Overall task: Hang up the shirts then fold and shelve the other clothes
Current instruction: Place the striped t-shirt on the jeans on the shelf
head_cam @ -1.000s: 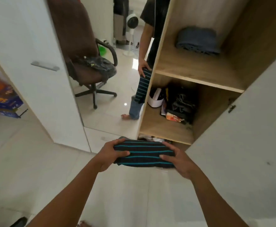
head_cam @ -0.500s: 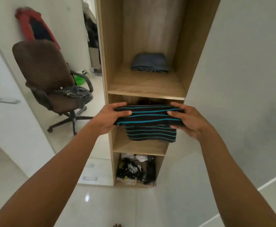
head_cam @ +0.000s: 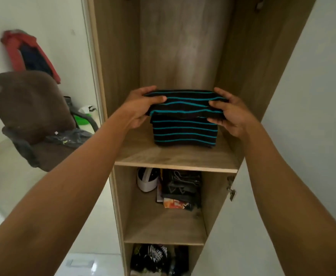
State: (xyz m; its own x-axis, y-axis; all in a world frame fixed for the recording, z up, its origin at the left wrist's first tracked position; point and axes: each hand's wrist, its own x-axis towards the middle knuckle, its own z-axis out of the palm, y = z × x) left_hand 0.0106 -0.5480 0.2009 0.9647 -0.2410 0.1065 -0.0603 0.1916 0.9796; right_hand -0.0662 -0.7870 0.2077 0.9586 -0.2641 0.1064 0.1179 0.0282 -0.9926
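A folded black garment with teal stripes [head_cam: 184,118] is held at the upper wooden shelf [head_cam: 175,158] of the open wardrobe. My left hand [head_cam: 141,108] grips its left end and my right hand [head_cam: 229,112] grips its right end. The garment's lower fold hangs down toward the shelf board; I cannot tell whether it rests on it. The dark grey folded piece seen earlier on this shelf is hidden behind the garment.
The shelf below holds a white cap [head_cam: 148,180] and dark bundled items [head_cam: 181,190]. More clothes [head_cam: 155,257] fill the bottom compartment. A white wardrobe door [head_cam: 302,136] stands open at right. A brown office chair [head_cam: 29,120] is at left, with a red jacket [head_cam: 23,52] on the wall.
Both hands lifted the striped garment from low near the floor up to the upper shelf, and it now covers the grey folded piece.
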